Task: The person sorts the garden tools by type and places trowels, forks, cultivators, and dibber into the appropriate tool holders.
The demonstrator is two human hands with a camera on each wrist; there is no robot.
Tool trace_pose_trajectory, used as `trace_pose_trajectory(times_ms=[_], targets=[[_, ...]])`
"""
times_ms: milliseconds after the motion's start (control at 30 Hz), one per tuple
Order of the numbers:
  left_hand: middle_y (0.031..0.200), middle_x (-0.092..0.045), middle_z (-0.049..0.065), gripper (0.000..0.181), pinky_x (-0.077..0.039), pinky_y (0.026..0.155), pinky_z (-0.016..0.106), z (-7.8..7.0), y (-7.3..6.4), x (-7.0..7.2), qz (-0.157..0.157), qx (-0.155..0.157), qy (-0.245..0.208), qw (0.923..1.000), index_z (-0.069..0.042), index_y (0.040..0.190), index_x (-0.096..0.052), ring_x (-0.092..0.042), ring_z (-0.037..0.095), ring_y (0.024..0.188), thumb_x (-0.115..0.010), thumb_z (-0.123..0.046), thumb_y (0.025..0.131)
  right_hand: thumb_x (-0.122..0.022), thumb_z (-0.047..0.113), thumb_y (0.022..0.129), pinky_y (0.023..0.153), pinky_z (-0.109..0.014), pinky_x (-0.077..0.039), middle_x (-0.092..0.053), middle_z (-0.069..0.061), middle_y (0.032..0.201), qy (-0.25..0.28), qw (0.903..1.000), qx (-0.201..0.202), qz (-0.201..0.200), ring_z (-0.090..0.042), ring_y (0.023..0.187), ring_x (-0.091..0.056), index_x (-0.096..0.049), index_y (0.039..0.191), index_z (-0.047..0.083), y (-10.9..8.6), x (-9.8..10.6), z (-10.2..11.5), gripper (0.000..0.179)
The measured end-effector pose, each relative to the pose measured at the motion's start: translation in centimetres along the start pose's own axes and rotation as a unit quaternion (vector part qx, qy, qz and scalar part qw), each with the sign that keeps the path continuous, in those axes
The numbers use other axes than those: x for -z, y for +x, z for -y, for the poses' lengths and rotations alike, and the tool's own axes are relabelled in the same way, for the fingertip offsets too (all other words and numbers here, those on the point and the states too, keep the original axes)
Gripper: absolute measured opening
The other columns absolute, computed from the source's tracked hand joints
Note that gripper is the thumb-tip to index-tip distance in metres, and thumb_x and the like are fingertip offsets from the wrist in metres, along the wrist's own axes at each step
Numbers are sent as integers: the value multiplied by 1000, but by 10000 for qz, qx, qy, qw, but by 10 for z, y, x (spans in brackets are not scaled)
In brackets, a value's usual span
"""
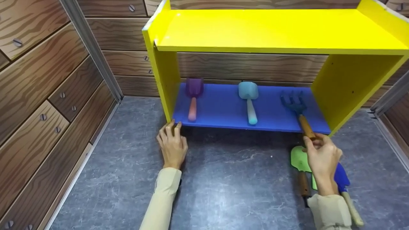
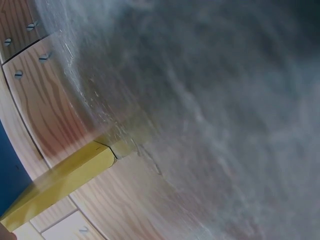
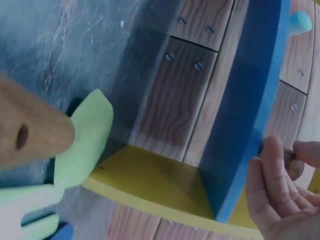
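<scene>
Several things lie nearest me, R side, on the grey tabletop [image 1: 127, 159]: a blue trowel [image 1: 342, 175] w/ pale handle, a green blade [image 1: 299, 158] & a brown wooden handle [image 1: 303, 184] meeting it. Just beyond, my R hand [image 1: 324, 156] pinches the wooden handle end of a hand fork [image 1: 306, 126] btwn thumb & fingers; its dark blue prongs are over the R part of the blue board [image 1: 220, 105]. My L hand [image 1: 172, 148] rests fingertips at the board's front L corner, fingers slightly spread. Farther in, on the board: turquoise scoop [image 1: 248, 90] approx mid, purple scoop [image 1: 194, 87] w/ pink handle L. Yellow frame [image 1: 271, 28] around; wood-patterned wall [image 1: 239, 65] behind.
</scene>
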State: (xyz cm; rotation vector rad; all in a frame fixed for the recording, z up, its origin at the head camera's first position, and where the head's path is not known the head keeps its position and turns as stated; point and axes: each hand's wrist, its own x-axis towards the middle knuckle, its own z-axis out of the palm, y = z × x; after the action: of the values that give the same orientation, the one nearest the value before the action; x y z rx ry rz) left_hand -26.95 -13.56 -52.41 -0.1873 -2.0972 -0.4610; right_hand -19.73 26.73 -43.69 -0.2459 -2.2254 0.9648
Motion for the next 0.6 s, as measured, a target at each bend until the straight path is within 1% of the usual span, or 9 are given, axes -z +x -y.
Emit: trace_pose_trajectory(times_ms=[100, 167, 233, 300, 367, 433, 467, 500, 600], targets=[[130, -55, 18, 42, -38, 87, 59, 0, 1, 0, 18, -8, 12, 10000, -2, 123, -64, -51, 44, 113, -63, -1, 81, -72, 13, 93, 66, -9, -37, -72, -26, 86, -77, 9998, -141, 103, 25, 53, -44, -68, 114, -14, 4, -5, 0, 34], [130, -54, 19, 42, -38, 87, 58, 1, 1, 0, 26, -11, 21, 10000, -2, 123, -63, -50, 44, 113, -63, -1, 81, -72, 15, 94, 61, -8, -38, -73, -25, 87, -124, 9996, -192, 154, 24, 52, -44, -69, 112, -12, 7, -7, 0, 33], [130, -54, 19, 42, -38, 86, 59, 1, 1, 0, 33, -14, 20, 10000, -2, 123, -63, -50, 44, 113, -63, -1, 81, -72, 18, 94, 56, -8, -37, -73, -24, 86, -230, 9994, -220, 164, 19, 52, -46, -70, 109, -10, 10, -9, 0, 32], [131, -54, 19, 42, -38, 87, 59, 0, 1, 0, 31, -4, 22, 10000, -2, 123, -63, -50, 44, 113, -63, 0, 81, -71, 21, 94, 54, -11, -37, -73, -23, 86, -369, 9989, -252, 155, 7, 53, -54, -71, 105, -8, 13, -11, 0, 31], [130, -54, 19, 42, -38, 86, 59, 0, 1, 0, 22, -11, 17, 10000, -2, 123, -63, -50, 43, 113, -63, 0, 81, -71, 24, 94, 56, -17, -37, -73, -20, 84, -542, 9980, -297, 116, -11, 58, -62, -71, 102, -5, 16, -12, -1, 30], [130, -54, 19, 43, -39, 85, 59, -1, 0, 0, 8, -21, 13, 10000, -2, 123, -64, -50, 43, 112, -64, 1, 80, -72, 25, 94, 58, -23, -38, -73, -20, 82, -656, 9973, -307, 86, -28, 63, -66, -71, 99, -4, 18, -12, -2, 30], [130, -54, 19, 43, -39, 85, 59, -1, 0, 1, 8, -20, 15, 10000, -2, 122, -63, -50, 44, 112, -65, 1, 80, -72, 26, 94, 58, -25, -38, -73, -19, 81, -696, 9970, -315, 90, -34, 66, -66, -70, 97, -4, 18, -13, -3, 30], [130, -54, 19, 43, -39, 85, 59, -2, 0, 1, -1, -21, 12, 10000, -2, 122, -63, -51, 44, 112, -65, 1, 79, -72, 26, 94, 58, -26, -38, -72, -19, 80, -721, 9969, -314, 93, -37, 68, -67, -70, 96, -4, 19, -13, -3, 31], [130, -54, 19, 44, -39, 86, 58, -1, 0, 1, 7, 3, 11, 10000, -2, 123, -63, -50, 44, 112, -66, 1, 79, -72, 28, 93, 57, -28, -39, -72, -20, 80, -761, 9965, -321, 131, -38, 67, -66, -70, 95, -4, 22, -14, -5, 32]])
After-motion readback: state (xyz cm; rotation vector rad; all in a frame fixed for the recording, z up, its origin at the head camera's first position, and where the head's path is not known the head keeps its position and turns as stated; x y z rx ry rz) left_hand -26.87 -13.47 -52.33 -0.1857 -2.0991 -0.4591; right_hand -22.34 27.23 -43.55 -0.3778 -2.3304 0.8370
